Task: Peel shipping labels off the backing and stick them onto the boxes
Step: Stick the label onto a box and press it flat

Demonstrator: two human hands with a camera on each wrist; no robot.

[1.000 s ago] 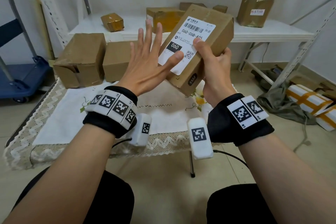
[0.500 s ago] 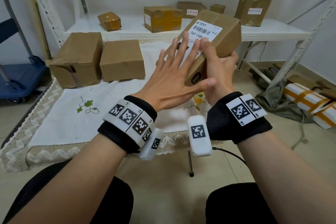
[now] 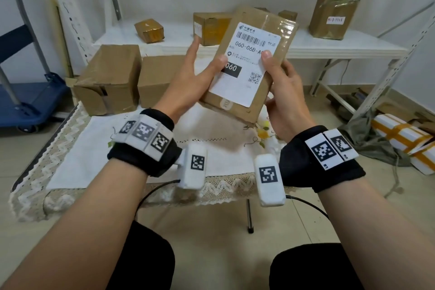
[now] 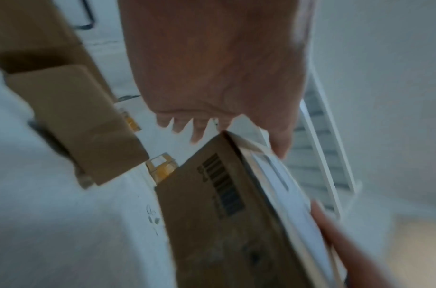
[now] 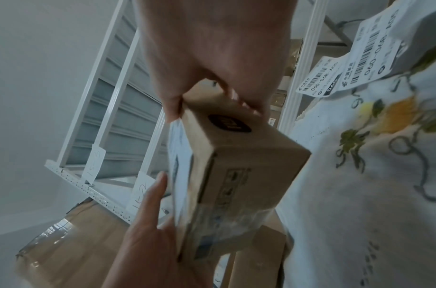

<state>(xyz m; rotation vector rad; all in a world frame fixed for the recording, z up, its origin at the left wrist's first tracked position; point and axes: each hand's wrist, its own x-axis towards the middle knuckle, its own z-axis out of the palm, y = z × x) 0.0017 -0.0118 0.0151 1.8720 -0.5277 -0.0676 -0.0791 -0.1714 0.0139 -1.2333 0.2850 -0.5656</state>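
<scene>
A brown cardboard box (image 3: pixel 270 30) is held in the air above the table, its white shipping label (image 3: pixel 244 82) facing me. My right hand (image 3: pixel 275 66) grips the box's right edge, thumb on the label. My left hand (image 3: pixel 208 54) is at the box's left edge, its thumb pressing the label's black "060" patch, its fingers straight beside the box. In the left wrist view the box (image 4: pixel 199 214) shows a printed barcode side. From the right wrist, the box (image 5: pixel 236 175) sits under my right hand (image 5: pixel 212 101), and a strip of spare labels (image 5: pixel 317 81) lies on the tablecloth.
Two plain cardboard boxes (image 3: pixel 108 80) (image 3: pixel 160 80) stand at the table's far left on a white embroidered cloth (image 3: pixel 141 148). A white shelf (image 3: pixel 353 47) behind carries several taped parcels. A blue cart (image 3: pixel 28 101) is at left; wrapped parcels (image 3: pixel 400 139) lie on the floor at right.
My left hand slid off the label's face to the box's left edge, leaving only the thumb on it. The box turned more upright, its label facing me.
</scene>
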